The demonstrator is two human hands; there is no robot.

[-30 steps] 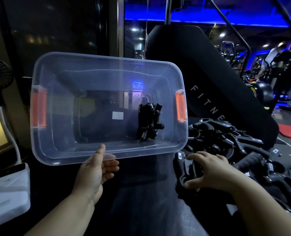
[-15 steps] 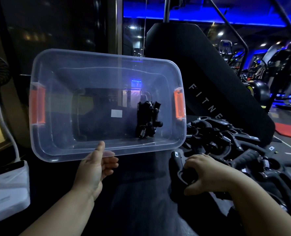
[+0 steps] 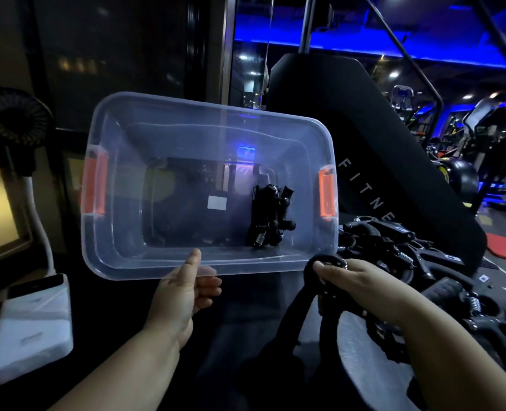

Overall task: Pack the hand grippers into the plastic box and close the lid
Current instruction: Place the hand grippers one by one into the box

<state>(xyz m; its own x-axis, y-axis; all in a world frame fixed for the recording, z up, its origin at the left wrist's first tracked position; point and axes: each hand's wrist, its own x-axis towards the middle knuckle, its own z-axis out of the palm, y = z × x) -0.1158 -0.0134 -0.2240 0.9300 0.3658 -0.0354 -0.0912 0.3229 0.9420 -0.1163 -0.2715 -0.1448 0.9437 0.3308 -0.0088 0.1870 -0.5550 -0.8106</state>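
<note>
A clear plastic box (image 3: 121, 256) with orange latches is tilted toward me, its opening facing the camera. My left hand (image 3: 183, 289) holds its near rim, thumb up against the edge. A small bunch of black hand grippers (image 3: 268, 215) lies inside at the right end. My right hand (image 3: 355, 280) grips a black hand gripper (image 3: 311, 295) by its top ring, lifted just below the box's right corner, handles hanging down. A pile of black hand grippers (image 3: 409, 250) lies to the right. No lid is visible.
A white box-like device (image 3: 29, 324) sits at lower left beside a small black fan (image 3: 14, 114) on a white stand. A black padded gym machine (image 3: 379, 173) rises behind the pile. Gym equipment under blue light fills the background at right.
My right hand closed on a gripper at the pile's edge and lifted it up toward the box. The left hand keeps holding the tilted box.
</note>
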